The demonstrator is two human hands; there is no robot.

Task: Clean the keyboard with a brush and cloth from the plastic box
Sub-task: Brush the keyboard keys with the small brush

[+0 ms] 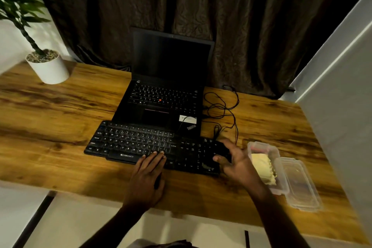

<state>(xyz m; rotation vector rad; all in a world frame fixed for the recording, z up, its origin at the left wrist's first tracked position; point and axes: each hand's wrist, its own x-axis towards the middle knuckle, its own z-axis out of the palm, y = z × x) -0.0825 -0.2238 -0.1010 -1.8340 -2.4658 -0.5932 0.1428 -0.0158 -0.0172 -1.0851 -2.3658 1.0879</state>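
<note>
Keyboard (130,143) lies near the table (60,127) edge; right hand (235,159) holds mouse (221,148) beside box (261,146).

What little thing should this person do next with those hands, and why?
Probably lift the black mouse off the keyboard and set it aside: the right hand curls round it on the right-end keys, while the cloth lies untouched in the open plastic box. The left hand rests flat on the front keys.
</note>
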